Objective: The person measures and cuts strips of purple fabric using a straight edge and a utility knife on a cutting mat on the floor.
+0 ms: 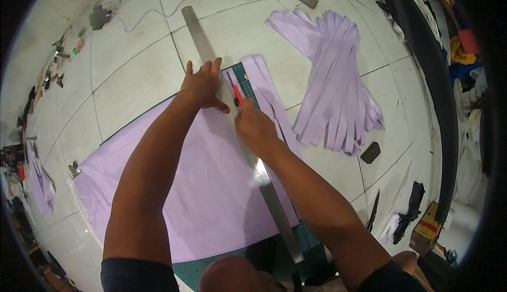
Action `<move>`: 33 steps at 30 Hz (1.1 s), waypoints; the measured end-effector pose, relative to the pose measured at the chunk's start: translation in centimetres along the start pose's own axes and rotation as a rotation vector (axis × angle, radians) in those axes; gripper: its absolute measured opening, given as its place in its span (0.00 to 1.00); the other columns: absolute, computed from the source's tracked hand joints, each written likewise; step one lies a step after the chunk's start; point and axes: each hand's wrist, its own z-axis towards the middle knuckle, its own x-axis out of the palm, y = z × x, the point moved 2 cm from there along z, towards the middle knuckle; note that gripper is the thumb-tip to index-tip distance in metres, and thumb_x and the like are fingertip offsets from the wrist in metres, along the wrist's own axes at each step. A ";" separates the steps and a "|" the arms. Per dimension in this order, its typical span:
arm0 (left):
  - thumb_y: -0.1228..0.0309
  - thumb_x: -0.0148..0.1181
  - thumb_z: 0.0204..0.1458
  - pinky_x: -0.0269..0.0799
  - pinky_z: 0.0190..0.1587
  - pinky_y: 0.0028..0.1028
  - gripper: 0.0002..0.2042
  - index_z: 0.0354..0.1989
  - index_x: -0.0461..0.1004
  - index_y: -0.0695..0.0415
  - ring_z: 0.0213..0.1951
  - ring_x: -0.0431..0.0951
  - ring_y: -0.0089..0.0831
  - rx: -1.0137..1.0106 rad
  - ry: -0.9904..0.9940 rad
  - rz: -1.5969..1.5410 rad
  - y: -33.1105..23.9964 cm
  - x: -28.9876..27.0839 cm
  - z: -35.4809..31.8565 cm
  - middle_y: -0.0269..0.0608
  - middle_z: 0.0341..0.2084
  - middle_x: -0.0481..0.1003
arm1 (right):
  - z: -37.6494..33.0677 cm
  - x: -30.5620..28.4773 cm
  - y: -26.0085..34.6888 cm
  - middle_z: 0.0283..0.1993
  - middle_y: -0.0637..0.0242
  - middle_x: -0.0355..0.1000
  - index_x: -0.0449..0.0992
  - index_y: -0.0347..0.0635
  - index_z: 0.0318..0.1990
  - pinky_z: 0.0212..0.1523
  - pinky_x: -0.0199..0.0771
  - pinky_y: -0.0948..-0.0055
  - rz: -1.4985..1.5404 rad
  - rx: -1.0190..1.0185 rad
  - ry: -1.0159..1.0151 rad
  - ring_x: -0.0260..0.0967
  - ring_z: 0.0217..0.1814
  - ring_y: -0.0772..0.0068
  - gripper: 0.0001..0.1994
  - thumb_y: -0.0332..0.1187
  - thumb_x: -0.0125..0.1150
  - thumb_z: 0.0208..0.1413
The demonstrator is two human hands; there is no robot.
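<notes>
A long steel ruler lies slantwise over a lilac fabric sheet, which is spread on a green cutting mat. My left hand presses on the ruler's upper part with its fingers spread. Just to its right, my right hand is closed round a red utility knife, its blade end pointing away from me beside the ruler's right edge. Lilac strips lie on the mat's right side, partly covered by my right forearm.
A fanned pile of lilac strips rests on the tiled floor to the right, near a dark block. Black-handled scissors lie at lower right. A metal clip grips the fabric's left corner. A cable runs across the far floor.
</notes>
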 end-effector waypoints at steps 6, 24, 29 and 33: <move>0.42 0.80 0.23 0.43 0.71 0.60 0.69 0.72 0.41 0.59 0.67 0.64 0.47 0.015 -0.019 0.000 0.1 0.4 0.2 0.54 0.68 0.57 | 3.2 1.4 1.5 0.38 0.39 0.76 0.61 0.30 0.47 0.46 0.74 0.44 -0.032 0.024 -0.031 0.76 0.44 0.36 0.13 0.32 0.49 0.62; 0.40 0.77 0.27 0.33 0.72 0.60 0.57 0.71 0.54 0.36 0.68 0.60 0.47 0.056 0.096 0.062 -0.7 -0.6 0.4 0.57 0.63 0.62 | -0.2 -0.3 -0.6 0.43 0.39 0.75 0.62 0.34 0.54 0.49 0.72 0.46 -0.094 0.121 0.184 0.75 0.48 0.37 0.15 0.32 0.45 0.63; 0.43 0.79 0.25 0.32 0.71 0.62 0.57 0.71 0.55 0.36 0.70 0.58 0.48 0.060 0.071 0.037 -0.9 -1.4 0.1 0.58 0.64 0.61 | -10.4 -1.1 -3.9 0.42 0.39 0.75 0.60 0.36 0.50 0.48 0.71 0.43 -0.128 0.230 0.328 0.74 0.47 0.37 0.12 0.31 0.45 0.62; 0.46 0.79 0.27 0.32 0.71 0.63 0.55 0.70 0.56 0.37 0.69 0.60 0.49 0.071 0.031 0.035 -0.3 -0.3 0.5 0.57 0.62 0.66 | -18.6 -1.0 -6.9 0.42 0.38 0.75 0.59 0.37 0.48 0.48 0.70 0.41 -0.106 0.431 0.487 0.74 0.46 0.35 0.11 0.32 0.47 0.62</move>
